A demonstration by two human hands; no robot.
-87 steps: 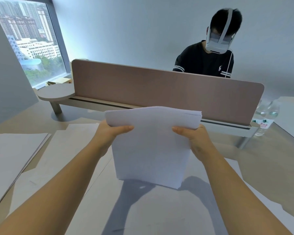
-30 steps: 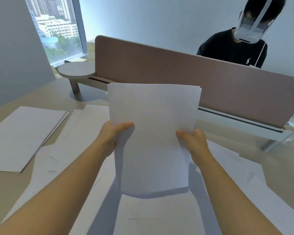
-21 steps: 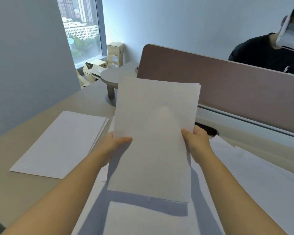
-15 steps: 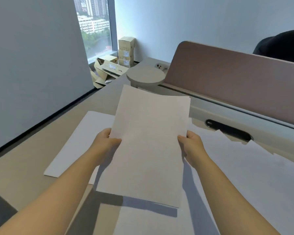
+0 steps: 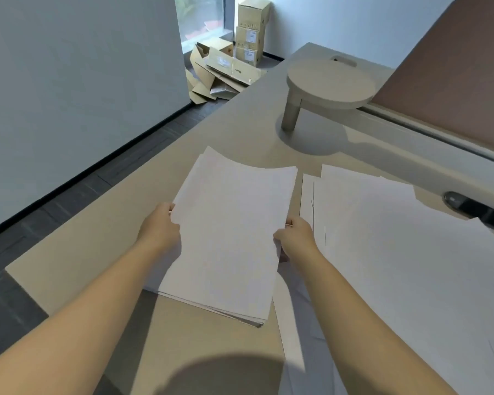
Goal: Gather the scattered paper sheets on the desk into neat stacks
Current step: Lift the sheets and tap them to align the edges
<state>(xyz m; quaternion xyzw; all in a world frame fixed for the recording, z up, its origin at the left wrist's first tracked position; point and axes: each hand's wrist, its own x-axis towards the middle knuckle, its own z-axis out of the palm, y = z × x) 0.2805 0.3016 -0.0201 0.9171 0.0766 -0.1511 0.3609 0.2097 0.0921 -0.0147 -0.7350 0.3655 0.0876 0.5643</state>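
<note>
Your left hand (image 5: 159, 226) and right hand (image 5: 295, 238) each grip a side edge of the paper bundle (image 5: 228, 232), low over the stack (image 5: 211, 305) near the tabletop (image 5: 97, 238) corner. Line up the edges first, lower it flat, then let go gently.

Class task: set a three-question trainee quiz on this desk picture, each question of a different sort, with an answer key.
1. True or false: both hands grip the held sheaf of paper by its side edges.
2. The loose sheets lie on which side of the sheaf? A) left B) right
3. Fill in: the cardboard boxes stand on the ____ by the window.

Key: 1 true: left hand and right hand each hold a side edge. 2 B. 3 floor.
</note>
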